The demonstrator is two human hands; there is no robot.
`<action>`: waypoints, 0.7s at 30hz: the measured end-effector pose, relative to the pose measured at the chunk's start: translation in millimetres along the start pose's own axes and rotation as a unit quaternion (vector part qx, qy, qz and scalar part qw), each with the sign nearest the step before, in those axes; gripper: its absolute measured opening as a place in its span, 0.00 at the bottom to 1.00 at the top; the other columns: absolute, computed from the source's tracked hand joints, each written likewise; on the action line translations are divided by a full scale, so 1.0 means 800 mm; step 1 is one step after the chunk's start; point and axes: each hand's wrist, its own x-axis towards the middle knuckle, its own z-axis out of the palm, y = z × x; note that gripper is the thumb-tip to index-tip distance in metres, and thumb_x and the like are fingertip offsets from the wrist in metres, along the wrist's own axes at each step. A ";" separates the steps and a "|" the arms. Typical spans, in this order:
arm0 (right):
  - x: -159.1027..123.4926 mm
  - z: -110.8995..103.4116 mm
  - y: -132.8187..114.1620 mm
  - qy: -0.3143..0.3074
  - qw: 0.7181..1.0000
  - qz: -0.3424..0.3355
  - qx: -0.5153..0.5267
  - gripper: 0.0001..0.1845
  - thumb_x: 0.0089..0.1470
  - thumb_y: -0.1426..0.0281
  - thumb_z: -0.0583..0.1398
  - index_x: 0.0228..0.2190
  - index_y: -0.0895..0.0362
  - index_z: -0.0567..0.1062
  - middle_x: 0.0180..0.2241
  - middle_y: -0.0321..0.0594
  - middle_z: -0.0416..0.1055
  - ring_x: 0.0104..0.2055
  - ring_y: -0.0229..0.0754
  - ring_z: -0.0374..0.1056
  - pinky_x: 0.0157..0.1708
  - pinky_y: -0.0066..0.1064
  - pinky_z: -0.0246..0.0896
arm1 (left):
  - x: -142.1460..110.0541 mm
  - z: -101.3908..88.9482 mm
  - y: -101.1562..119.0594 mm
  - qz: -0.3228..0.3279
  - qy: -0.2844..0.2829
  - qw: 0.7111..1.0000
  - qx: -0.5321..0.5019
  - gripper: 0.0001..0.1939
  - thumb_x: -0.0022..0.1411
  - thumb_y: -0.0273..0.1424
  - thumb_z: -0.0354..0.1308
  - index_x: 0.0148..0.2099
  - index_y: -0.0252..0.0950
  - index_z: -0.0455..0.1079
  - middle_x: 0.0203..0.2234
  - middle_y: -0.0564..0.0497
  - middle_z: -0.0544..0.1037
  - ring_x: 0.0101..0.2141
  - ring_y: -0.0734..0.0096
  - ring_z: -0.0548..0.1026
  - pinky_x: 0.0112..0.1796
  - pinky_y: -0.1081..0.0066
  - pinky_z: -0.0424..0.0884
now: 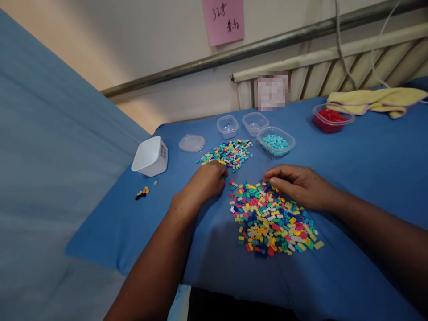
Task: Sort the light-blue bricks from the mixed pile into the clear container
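Two heaps of small, multicoloured toy building bricks lie on the blue cloth. My left hand (212,180) rests with curled fingers at the near edge of the far heap (230,151); its fingertips are mostly hidden. At the top edge of the larger near heap (270,218), my right hand (297,183) has thumb and fingers drawn together, touching the bricks. Whatever is between those fingers is too small to make out. Beyond the right hand stands a clear tub of turquoise bricks (275,143).
Two clear tubs (228,127) and a stack of lids (191,143) sit behind the far heap. A white box (150,157) and a few loose bricks (143,192) are at left. At right are a tub of red pieces (331,119) and a yellow cloth (377,100), near a radiator (327,67).
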 end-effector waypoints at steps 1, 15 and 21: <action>0.000 0.000 0.000 -0.001 1.000 0.001 0.003 0.18 0.72 0.53 0.62 0.50 0.49 0.85 0.45 0.42 0.87 0.43 0.49 0.80 0.44 0.40 0.75 | 0.001 0.000 -0.001 0.001 0.000 1.000 0.002 0.17 0.66 0.19 0.56 0.51 0.33 0.83 0.48 0.43 0.82 0.48 0.53 0.80 0.48 0.61 0.72; 0.008 -0.002 0.007 0.047 0.990 0.041 0.123 0.24 0.66 0.45 0.68 0.49 0.51 0.85 0.48 0.45 0.88 0.50 0.52 0.83 0.51 0.45 0.77 | 0.042 -0.025 0.022 0.053 0.095 0.973 -0.205 0.13 0.62 0.19 0.63 0.46 0.35 0.84 0.37 0.53 0.84 0.36 0.67 0.80 0.37 0.68 0.71; 0.009 -0.004 0.002 0.034 0.992 0.034 0.115 0.22 0.67 0.46 0.67 0.47 0.50 0.85 0.46 0.43 0.88 0.47 0.51 0.83 0.49 0.44 0.77 | 0.117 -0.059 0.089 0.124 0.141 0.965 -0.182 0.14 0.64 0.17 0.62 0.48 0.32 0.84 0.40 0.50 0.85 0.38 0.66 0.81 0.40 0.67 0.73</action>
